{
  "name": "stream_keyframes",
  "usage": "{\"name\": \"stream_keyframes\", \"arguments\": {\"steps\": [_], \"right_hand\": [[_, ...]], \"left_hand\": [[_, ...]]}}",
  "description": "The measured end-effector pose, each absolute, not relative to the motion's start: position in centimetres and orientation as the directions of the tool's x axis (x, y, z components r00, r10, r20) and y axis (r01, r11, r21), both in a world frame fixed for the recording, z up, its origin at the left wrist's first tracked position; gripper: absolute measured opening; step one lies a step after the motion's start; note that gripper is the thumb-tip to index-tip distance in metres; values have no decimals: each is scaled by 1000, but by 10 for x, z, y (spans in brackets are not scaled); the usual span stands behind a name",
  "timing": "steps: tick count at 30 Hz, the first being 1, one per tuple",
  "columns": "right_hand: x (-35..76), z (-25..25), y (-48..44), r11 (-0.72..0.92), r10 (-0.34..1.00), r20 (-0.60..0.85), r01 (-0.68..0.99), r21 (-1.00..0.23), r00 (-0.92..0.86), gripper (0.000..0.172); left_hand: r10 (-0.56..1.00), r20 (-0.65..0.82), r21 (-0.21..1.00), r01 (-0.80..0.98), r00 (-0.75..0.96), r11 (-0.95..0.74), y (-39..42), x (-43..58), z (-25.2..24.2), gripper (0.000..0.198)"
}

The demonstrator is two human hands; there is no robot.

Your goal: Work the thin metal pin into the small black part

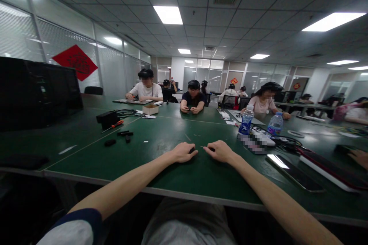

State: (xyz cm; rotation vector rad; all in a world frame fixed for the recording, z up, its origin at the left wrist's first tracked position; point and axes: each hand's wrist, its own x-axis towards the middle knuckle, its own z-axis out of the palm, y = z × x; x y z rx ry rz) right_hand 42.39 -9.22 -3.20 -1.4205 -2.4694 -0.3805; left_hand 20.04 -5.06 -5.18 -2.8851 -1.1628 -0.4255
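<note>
Both my hands rest on the green table (172, 176) near the middle of the view, a small gap between them. My left hand (183, 153) is closed around a small black object (192, 150). My right hand (220, 151) is closed too, with a small dark object (212, 149) at its fingers and a thin light tip pointing toward my left hand. What these small objects are cannot be made out. Several small black pieces (125, 133) lie on the table to the left of my hands.
An orange-handled screwdriver (117, 124), a black adapter (107, 118) and a small box (150, 109) lie left. Bottles (246, 120), cables and a phone (296, 173) are at right. Black equipment (37, 92) stands far left. Several people sit beyond.
</note>
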Motion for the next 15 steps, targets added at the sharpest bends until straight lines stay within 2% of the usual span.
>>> {"name": "stream_keyframes", "arguments": {"steps": [7, 15], "right_hand": [[410, -42, -90, 551, 771, 313, 827, 111, -555, 48], [412, -41, -91, 537, 776, 319, 835, 117, -544, 49]], "left_hand": [[663, 247, 134, 652, 707, -746, -52, 199, -51, 45], [639, 269, 103, 638, 721, -763, -51, 198, -53, 46]]}}
